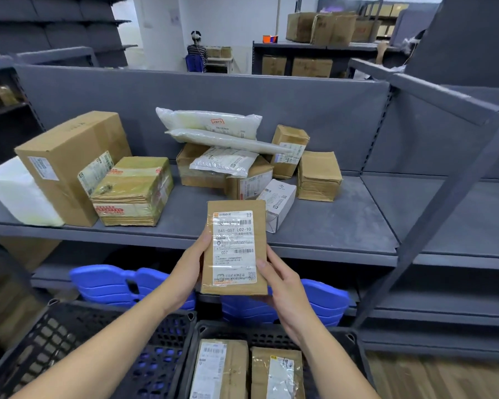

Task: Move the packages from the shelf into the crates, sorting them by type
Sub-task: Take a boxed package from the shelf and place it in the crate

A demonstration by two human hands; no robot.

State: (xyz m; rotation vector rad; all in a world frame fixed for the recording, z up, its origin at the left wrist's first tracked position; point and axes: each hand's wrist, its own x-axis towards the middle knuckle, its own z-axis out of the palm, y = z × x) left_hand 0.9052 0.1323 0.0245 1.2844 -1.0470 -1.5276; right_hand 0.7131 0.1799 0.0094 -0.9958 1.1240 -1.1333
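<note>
1. Just in front of the shelf's front edge, both hands hold one flat brown package upright, its white shipping label facing the camera.
2. The left hand grasps the package's left edge, and the right hand grasps its lower right edge, thumb on the front and fingers behind.
3. Below the hands two black mesh crates stand side by side: the left crate and the right crate, where two labelled brown packages lie flat next to each other.
4. Behind the held package, the grey shelf carries a small white box, a small brown box and a pile of cardboard boxes topped with white plastic mailers.
5. Further left on the shelf sit a taped box, a large cardboard box touching it, and a white block at the end.
6. On the lower shelf, behind the crates, lie blue plastic pieces
</note>
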